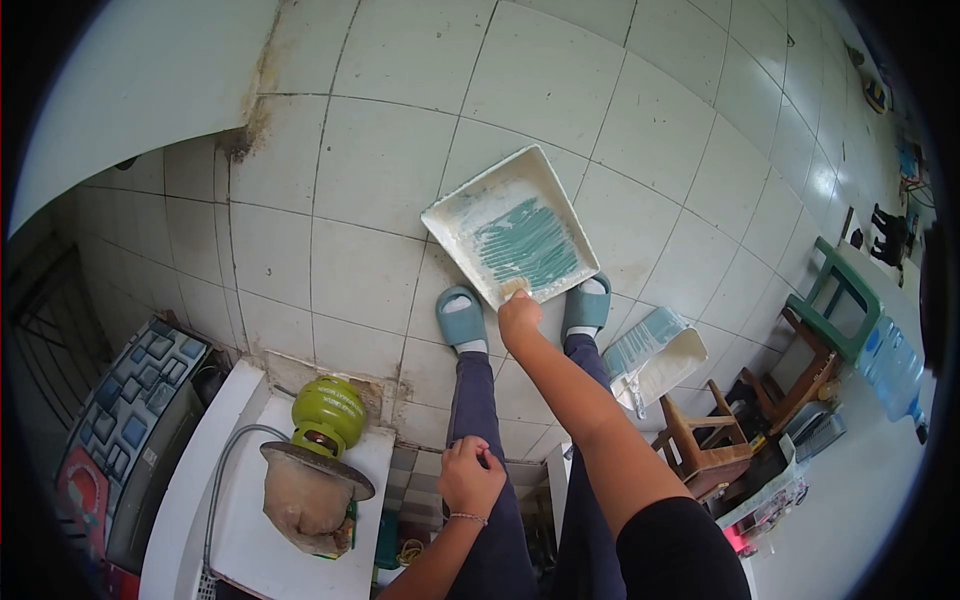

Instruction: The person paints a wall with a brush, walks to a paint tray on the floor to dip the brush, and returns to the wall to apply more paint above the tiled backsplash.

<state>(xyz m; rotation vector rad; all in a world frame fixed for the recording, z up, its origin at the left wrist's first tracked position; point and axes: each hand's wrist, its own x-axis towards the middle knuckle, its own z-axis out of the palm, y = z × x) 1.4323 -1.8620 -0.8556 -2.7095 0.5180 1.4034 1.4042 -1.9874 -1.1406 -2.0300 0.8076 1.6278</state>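
Observation:
A white paint tray [557,190] lies on the tiled floor, with white paint smeared over its teal ribbed slope. My right hand [520,318] reaches down to the tray's near edge, closed around what looks like a paintbrush [514,287]. Pale bristles show past my fingers against the tray; the handle is hidden in my grip. My left hand [472,477] is curled closed in front of my left leg, with nothing visible in it. Teal slippers [461,318] on my feet flank the tray's near corner.
Right of my feet sits a paint-smeared teal and white container [675,362] with a pale-handled tool. Wooden stools [705,445] and a green stool [840,300] stand at right. A green gas cylinder [330,412] is on a white ledge [255,545] at lower left.

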